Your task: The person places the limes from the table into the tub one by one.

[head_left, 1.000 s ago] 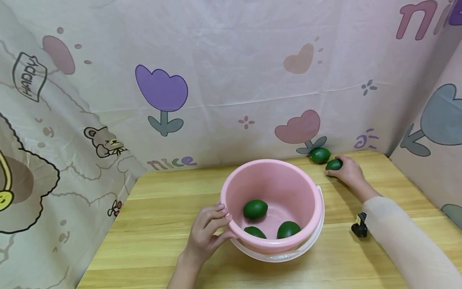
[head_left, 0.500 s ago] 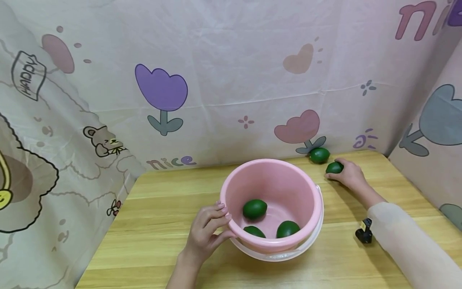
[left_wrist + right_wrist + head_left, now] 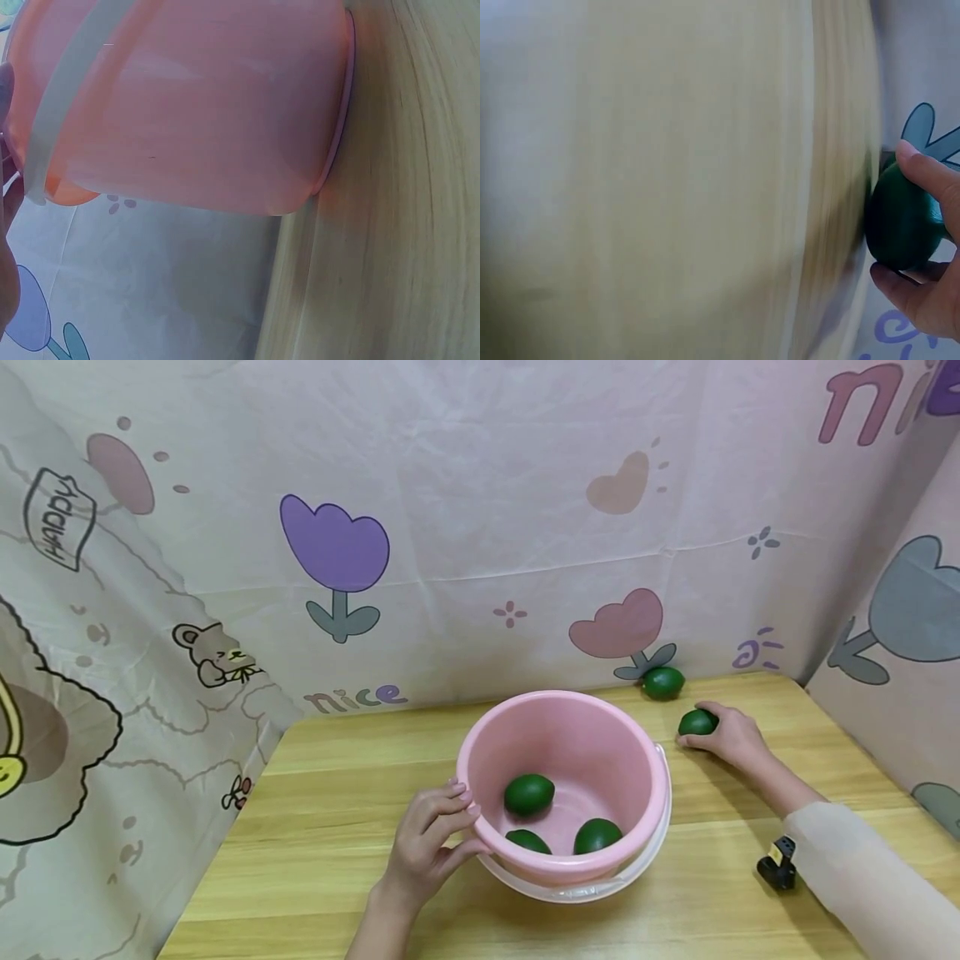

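Observation:
My left hand [image 3: 429, 843] grips the left rim of a pink bucket [image 3: 555, 697], with its fingers at the rim and its thumb along the outer side. The bucket stands upright, its white handle hanging down at the front. Three dark green limes [image 3: 529, 795] lie inside on its floor; the front rim partly covers two of them. To the right of the bucket, my right hand [image 3: 738, 739] holds another lime [image 3: 697, 722] between thumb and fingers. In the right wrist view this lime [image 3: 904, 217] appears close to the tabletop; whether it touches is unclear.
One more lime [image 3: 663, 683] lies at the table's back edge, against the printed cloth backdrop [image 3: 465, 527]. A small black device [image 3: 777, 864] sits by the right sleeve [image 3: 862, 860]. The wooden table [image 3: 322, 827] extends around the bucket.
My right hand has drawn slightly toward me and rightward with the lime, away from the one at the back. The black device moved with the sleeve. My left hand and the bucket stay put.

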A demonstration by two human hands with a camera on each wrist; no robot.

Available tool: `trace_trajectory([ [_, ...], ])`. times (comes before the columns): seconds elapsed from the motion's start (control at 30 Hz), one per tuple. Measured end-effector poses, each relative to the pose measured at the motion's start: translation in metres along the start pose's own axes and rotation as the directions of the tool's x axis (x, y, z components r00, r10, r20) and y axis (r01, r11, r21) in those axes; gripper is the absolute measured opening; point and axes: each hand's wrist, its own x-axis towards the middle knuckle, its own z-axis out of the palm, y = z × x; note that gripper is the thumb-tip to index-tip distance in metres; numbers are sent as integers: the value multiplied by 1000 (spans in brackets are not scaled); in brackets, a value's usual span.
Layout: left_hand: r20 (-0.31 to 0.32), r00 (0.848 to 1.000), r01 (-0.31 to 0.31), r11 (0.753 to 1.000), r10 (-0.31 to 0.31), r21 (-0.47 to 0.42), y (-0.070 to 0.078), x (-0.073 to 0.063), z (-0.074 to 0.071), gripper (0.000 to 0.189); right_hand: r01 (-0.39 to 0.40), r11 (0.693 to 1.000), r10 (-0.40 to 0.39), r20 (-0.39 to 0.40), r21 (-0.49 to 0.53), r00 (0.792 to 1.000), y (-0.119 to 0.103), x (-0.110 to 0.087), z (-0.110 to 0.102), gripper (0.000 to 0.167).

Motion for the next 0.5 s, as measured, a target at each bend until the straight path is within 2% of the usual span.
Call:
trace_trajectory([
  [0.27,-2,1000,2,1000,-2,-11,-1,0,-1,39,59,998,-58,50,-17,997,-3,-14,-9,81],
  [0.5,-5,1000,6,1000,-6,-19,1,1,0,39,86,996,-85,56,-12,995,1,-25,-6,79],
])
